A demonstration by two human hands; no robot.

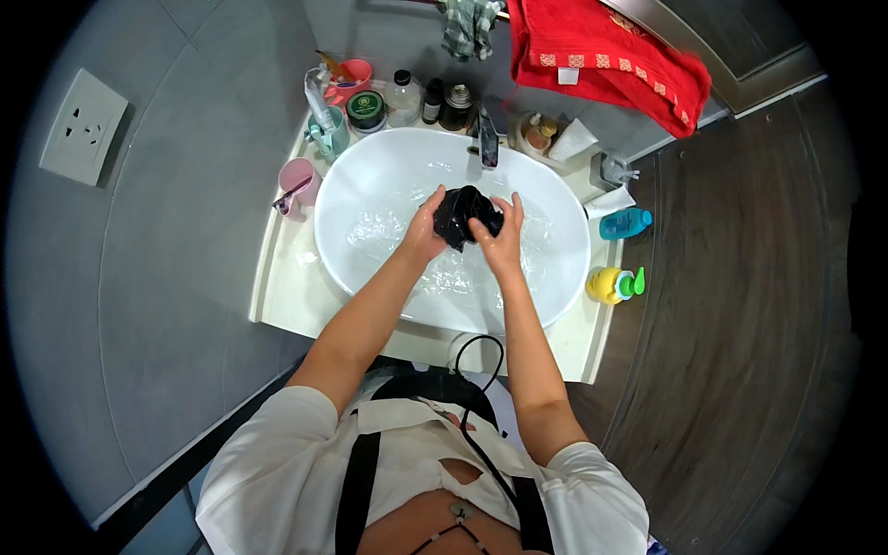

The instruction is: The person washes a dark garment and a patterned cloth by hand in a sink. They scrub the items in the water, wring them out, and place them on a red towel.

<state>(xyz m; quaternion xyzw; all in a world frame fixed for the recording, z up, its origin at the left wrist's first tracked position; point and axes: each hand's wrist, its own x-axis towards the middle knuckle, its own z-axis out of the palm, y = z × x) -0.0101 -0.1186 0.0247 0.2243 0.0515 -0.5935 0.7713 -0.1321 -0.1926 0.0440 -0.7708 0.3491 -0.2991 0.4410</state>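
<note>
A crumpled, wet-looking black cloth is bunched between my hands over the white oval washbasin, which has clear, rippling water in it. My left hand grips the cloth's left side, its fingers partly hidden. On the other side, my right hand holds the cloth with the thumb pressed onto it and some fingers raised. The dark faucet stands just beyond the cloth at the basin's far rim. What kind of cloth item it is, I cannot tell.
Behind the basin stand a green-lidded jar, a clear bottle and other toiletries. Pink mug and teal cup are at the left. A blue bottle and yellow pump bottle line the right edge. A red towel hangs above.
</note>
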